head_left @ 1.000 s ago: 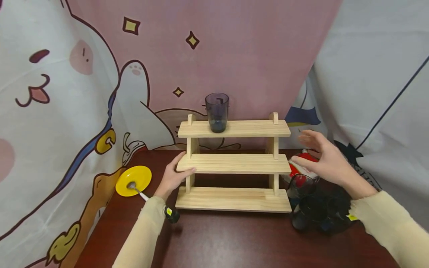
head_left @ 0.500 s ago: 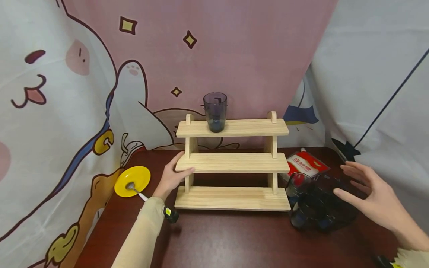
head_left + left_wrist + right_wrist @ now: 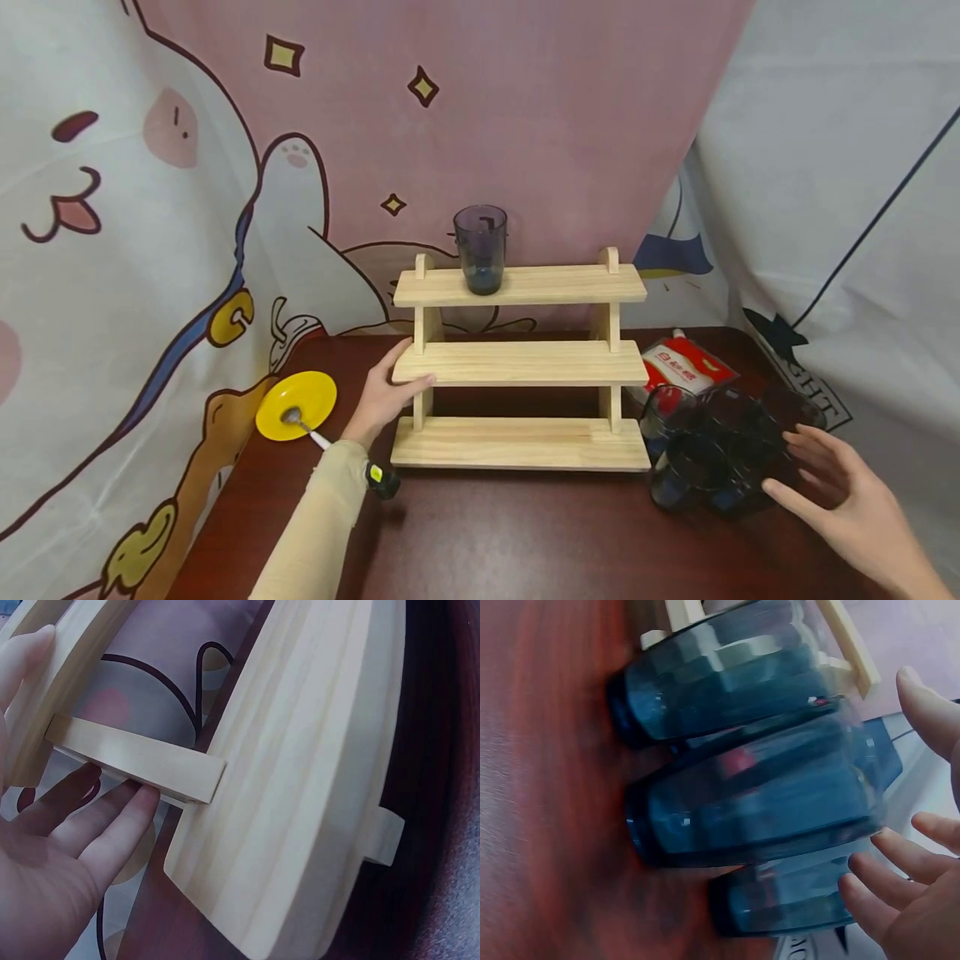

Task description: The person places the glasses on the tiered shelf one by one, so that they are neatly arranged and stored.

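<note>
Gripping shelf [image 3: 520, 364] at its nine o'clock side with left hand [image 3: 386, 398] curled.
Holding right hand [image 3: 851, 496], half spread and empty, close by glasses [image 3: 757, 802] at shelf's four o'clock on desk [image 3: 525, 533], with lone glass [image 3: 482, 242] up top toward eleven.

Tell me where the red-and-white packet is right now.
In the head view, the packet lies toward the right of the table, just behind the cluster of dark glasses and near the right end of the wooden rack.
</note>
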The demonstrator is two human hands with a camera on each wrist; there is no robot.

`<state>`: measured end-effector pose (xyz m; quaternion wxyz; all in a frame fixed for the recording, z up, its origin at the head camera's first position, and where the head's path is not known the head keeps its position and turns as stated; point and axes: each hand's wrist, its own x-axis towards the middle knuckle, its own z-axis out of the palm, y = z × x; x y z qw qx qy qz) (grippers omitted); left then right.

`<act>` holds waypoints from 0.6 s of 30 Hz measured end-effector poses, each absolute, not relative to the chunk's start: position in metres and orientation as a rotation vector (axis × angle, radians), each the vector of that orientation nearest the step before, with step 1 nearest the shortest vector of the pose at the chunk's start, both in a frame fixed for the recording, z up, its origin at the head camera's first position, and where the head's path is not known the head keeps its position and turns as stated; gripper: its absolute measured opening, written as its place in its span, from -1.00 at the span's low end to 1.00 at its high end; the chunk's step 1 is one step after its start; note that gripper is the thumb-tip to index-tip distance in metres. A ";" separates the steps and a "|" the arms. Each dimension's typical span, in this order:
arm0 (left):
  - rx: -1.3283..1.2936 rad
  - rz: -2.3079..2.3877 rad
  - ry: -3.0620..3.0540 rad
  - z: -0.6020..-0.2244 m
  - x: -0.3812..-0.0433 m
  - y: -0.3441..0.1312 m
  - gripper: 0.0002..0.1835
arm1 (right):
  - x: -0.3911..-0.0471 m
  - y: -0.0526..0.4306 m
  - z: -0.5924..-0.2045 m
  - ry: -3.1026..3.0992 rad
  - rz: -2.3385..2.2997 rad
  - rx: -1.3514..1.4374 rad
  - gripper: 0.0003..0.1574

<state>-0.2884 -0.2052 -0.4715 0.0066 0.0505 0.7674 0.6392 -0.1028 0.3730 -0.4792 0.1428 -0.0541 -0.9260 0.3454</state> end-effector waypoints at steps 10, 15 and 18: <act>0.155 2.002 2.395 -0.464 -0.281 -0.203 -0.05 | -0.107 0.370 -0.507 -2.715 1.058 -0.220 0.45; 0.154 2.003 2.391 -0.462 -0.280 -0.201 -0.05 | -0.111 0.364 -0.514 -2.719 1.077 -0.257 0.46; 0.147 2.000 2.402 -0.465 -0.282 -0.203 -0.05 | -0.112 0.359 -0.518 -2.681 1.095 -0.284 0.43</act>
